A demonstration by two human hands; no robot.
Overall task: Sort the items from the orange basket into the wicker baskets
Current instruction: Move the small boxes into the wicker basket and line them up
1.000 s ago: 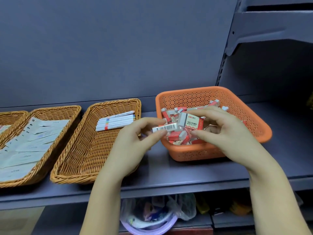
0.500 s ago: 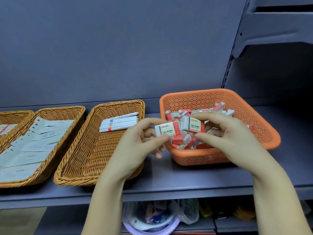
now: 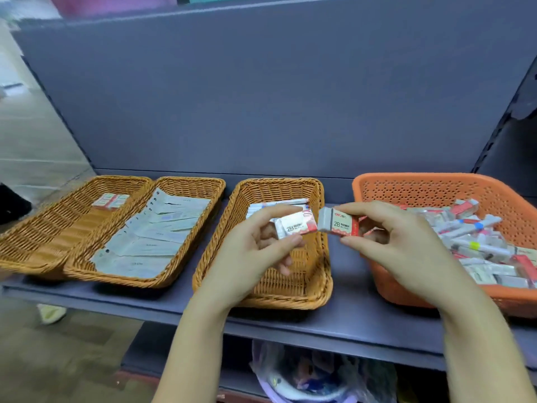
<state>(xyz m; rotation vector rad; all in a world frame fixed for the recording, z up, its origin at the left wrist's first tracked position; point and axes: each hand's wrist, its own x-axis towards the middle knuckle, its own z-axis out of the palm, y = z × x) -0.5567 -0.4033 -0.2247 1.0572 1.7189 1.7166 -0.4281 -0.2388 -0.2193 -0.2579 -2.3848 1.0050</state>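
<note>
Erasers (image 3: 338, 225) level, long axes left-right.

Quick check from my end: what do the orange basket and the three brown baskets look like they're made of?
Orange basket: looks like moulded plastic with a dull sheen, its walls punched with even rows of small holes. The three brown baskets: woven wicker or a rattan-like imitation, going by the visible braided strands and rims; natural or synthetic can't be told.

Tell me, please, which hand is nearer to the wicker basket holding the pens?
Left. The left hand holds an eraser directly above the pen basket; the right hand grips another eraser beside it, over the orange basket.
</note>
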